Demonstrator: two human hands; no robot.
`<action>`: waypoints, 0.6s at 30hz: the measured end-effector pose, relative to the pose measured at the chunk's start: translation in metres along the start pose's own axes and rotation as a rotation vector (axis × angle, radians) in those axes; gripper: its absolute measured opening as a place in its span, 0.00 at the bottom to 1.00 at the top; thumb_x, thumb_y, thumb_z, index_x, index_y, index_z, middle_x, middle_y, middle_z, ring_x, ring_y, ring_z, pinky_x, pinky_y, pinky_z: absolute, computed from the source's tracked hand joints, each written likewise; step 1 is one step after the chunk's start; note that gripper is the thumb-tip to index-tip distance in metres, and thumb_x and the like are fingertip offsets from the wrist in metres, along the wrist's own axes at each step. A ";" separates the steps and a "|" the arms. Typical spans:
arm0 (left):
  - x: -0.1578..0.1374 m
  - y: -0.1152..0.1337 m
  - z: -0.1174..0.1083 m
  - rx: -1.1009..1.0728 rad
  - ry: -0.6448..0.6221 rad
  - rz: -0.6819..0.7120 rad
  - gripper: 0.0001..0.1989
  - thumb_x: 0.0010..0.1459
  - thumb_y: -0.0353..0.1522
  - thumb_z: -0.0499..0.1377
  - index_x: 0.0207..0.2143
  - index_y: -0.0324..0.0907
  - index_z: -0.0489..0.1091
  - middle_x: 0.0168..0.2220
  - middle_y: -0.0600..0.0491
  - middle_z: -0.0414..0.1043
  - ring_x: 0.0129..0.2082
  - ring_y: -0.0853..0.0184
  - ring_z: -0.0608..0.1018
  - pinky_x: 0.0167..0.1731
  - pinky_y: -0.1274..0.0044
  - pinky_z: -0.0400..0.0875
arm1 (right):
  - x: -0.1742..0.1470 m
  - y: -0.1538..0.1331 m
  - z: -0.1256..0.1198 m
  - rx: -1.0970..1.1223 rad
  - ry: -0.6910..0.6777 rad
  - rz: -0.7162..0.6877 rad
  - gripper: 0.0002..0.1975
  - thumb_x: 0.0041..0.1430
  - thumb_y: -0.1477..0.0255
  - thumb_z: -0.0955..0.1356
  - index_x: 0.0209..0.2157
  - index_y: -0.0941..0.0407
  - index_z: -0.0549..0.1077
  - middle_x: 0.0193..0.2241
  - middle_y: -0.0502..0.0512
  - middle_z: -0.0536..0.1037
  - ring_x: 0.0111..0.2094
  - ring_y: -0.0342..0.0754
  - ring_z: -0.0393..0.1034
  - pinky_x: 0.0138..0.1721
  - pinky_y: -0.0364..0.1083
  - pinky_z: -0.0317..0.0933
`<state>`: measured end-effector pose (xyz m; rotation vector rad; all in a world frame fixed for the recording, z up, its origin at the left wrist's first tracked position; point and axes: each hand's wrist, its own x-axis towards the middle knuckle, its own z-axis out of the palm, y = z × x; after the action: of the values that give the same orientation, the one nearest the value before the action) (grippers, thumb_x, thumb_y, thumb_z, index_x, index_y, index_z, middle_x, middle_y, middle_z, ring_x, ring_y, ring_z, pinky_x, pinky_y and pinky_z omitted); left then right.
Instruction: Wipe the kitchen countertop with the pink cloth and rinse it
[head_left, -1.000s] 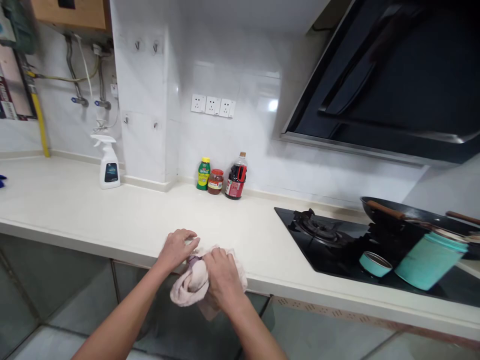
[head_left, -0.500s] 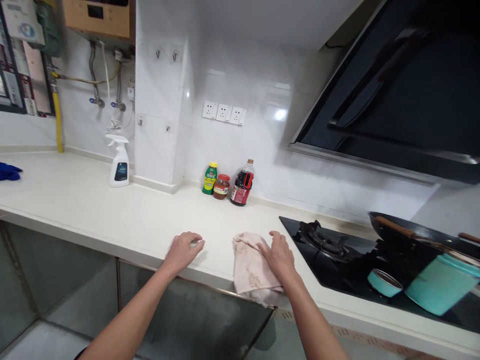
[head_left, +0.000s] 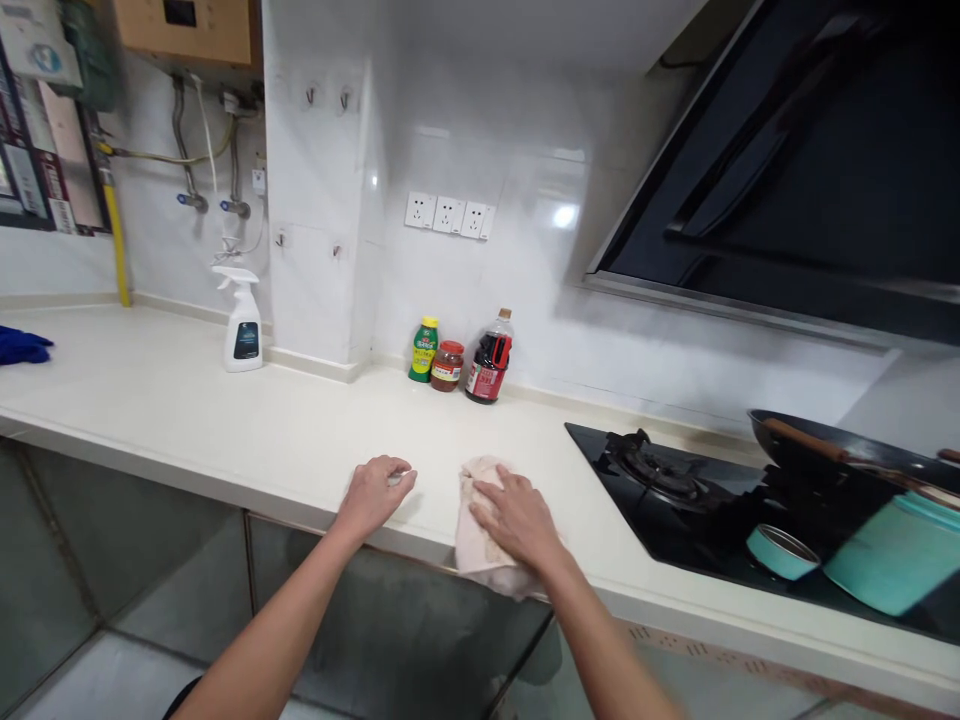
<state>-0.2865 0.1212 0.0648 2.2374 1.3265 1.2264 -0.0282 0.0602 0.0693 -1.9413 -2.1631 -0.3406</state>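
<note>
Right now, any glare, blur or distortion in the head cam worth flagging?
Head view: a bright glare spot on the wall tile beside the range hood; wide-angle bending curves the countertop edge; the teal canister at far right is smeared; the right hand on the cloth and the left hand are fairly sharp, shadows soft.

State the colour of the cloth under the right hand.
Pale pink cloth with brownish stains; head view.

Two hands are on the counter (head_left: 187,420): the left hand (head_left: 375,492) and the right hand (head_left: 517,517). One pinkish cloth (head_left: 480,535), one spray bottle (head_left: 242,322), three condiment containers beside the wall sockets: green bottle (head_left: 424,350), red jar (head_left: 448,366), dark sauce bottle (head_left: 490,358). One wok (head_left: 840,455), two teal tins (head_left: 885,555) near it.
</note>
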 end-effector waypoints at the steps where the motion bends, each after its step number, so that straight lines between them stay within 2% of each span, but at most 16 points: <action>1: 0.000 0.000 0.000 -0.002 -0.004 0.005 0.13 0.62 0.40 0.54 0.38 0.45 0.77 0.43 0.50 0.81 0.47 0.60 0.79 0.51 0.68 0.69 | -0.002 -0.018 -0.002 0.008 0.013 -0.042 0.21 0.68 0.56 0.62 0.59 0.41 0.70 0.66 0.56 0.60 0.59 0.59 0.60 0.56 0.58 0.57; 3: 0.001 -0.002 0.001 -0.013 0.002 0.012 0.15 0.62 0.42 0.54 0.38 0.44 0.76 0.44 0.49 0.80 0.47 0.60 0.79 0.51 0.68 0.69 | -0.002 -0.055 -0.005 0.046 0.045 -0.148 0.20 0.67 0.57 0.63 0.58 0.40 0.70 0.65 0.55 0.61 0.59 0.59 0.60 0.55 0.59 0.58; 6: 0.002 -0.007 0.002 -0.067 0.079 -0.016 0.18 0.63 0.44 0.53 0.41 0.44 0.76 0.44 0.48 0.79 0.47 0.60 0.78 0.51 0.68 0.70 | 0.009 -0.100 -0.008 0.089 0.067 -0.310 0.18 0.67 0.61 0.62 0.56 0.45 0.72 0.65 0.56 0.62 0.60 0.58 0.57 0.55 0.58 0.58; 9: 0.005 -0.013 0.003 -0.064 0.143 -0.064 0.19 0.64 0.45 0.51 0.44 0.44 0.75 0.46 0.48 0.78 0.50 0.59 0.77 0.54 0.66 0.69 | 0.034 -0.115 -0.007 0.100 0.007 -0.419 0.19 0.67 0.59 0.62 0.56 0.47 0.71 0.61 0.56 0.66 0.61 0.55 0.56 0.57 0.55 0.58; 11: 0.007 -0.016 0.003 -0.017 0.152 -0.073 0.19 0.64 0.44 0.51 0.46 0.45 0.75 0.48 0.48 0.77 0.52 0.58 0.76 0.55 0.64 0.68 | 0.055 -0.105 -0.004 0.104 -0.021 -0.416 0.22 0.67 0.56 0.62 0.60 0.44 0.68 0.63 0.54 0.65 0.62 0.53 0.56 0.58 0.56 0.57; 13: 0.008 -0.017 0.003 0.036 0.152 -0.080 0.19 0.63 0.44 0.52 0.47 0.45 0.75 0.50 0.48 0.77 0.53 0.56 0.75 0.56 0.61 0.66 | 0.072 -0.082 0.001 0.097 -0.029 -0.345 0.24 0.68 0.54 0.60 0.62 0.41 0.65 0.66 0.52 0.61 0.63 0.54 0.54 0.59 0.59 0.54; 16: 0.008 -0.017 0.004 0.087 0.110 -0.084 0.17 0.62 0.45 0.54 0.45 0.46 0.75 0.49 0.49 0.78 0.53 0.56 0.75 0.55 0.61 0.66 | 0.086 -0.027 0.007 0.057 -0.047 -0.160 0.23 0.69 0.55 0.60 0.63 0.41 0.64 0.68 0.54 0.57 0.64 0.58 0.52 0.60 0.64 0.50; 18: 0.007 -0.016 0.004 0.094 0.065 -0.074 0.16 0.62 0.44 0.55 0.43 0.46 0.76 0.48 0.49 0.78 0.51 0.56 0.77 0.54 0.62 0.66 | 0.082 0.017 0.007 0.017 -0.055 -0.013 0.23 0.69 0.57 0.60 0.62 0.44 0.66 0.67 0.58 0.58 0.63 0.60 0.54 0.59 0.65 0.50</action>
<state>-0.2910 0.1368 0.0567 2.2066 1.5065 1.2452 -0.0202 0.1418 0.0887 -1.9502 -2.2063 -0.2725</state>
